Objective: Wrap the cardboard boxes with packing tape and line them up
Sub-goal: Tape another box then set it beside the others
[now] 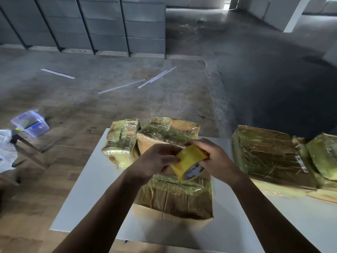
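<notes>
I log arms only: left forearm and right forearm bare from wrist to the edge of my view; left hand and right hand bare as well.

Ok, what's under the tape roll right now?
A cardboard box, already partly taped, on the white table, below the tape roll. The left hand and right hand hold the roll and hide part of the box's top.

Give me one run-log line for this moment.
phase: tape prep | left hand: pinches yellow tape roll edge | right hand: grips roll | position: above front cardboard box on white table
</notes>
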A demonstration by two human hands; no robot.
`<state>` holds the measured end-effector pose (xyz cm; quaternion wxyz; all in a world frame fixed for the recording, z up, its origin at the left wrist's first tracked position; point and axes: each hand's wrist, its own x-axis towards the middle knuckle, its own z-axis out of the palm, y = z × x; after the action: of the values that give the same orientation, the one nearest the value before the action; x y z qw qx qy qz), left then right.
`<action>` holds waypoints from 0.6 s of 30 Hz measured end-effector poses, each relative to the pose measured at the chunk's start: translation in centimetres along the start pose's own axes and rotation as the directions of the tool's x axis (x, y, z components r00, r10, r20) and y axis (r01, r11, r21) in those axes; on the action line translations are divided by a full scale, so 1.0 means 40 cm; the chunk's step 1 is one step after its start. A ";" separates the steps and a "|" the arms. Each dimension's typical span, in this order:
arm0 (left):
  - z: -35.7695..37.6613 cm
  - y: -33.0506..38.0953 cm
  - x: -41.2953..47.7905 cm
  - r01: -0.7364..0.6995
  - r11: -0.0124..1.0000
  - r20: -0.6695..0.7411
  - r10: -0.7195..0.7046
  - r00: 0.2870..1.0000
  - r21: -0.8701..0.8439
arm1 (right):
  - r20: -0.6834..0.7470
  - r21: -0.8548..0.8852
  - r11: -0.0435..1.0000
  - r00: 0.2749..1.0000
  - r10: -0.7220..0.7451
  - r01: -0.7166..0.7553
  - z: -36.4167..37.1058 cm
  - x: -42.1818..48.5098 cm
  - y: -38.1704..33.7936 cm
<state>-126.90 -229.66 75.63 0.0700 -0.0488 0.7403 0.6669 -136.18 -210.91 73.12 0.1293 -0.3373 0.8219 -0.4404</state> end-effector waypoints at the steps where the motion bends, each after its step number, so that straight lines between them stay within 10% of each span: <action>1: 0.002 -0.003 0.003 0.036 0.998 0.029 -0.034 0.999 -0.061 | 0.003 0.015 1.000 1.000 0.005 -0.005 0.002 0.003 0.001; 18: 0.032 -0.040 0.022 0.228 0.883 0.084 -0.212 0.974 -0.410 | 0.030 0.022 0.999 0.999 -0.046 0.045 -0.011 0.012 0.008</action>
<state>-127.44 -228.54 73.77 0.1469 -0.1340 0.5690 0.7979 -136.89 -210.83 73.16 0.1351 -0.3611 0.8074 -0.4467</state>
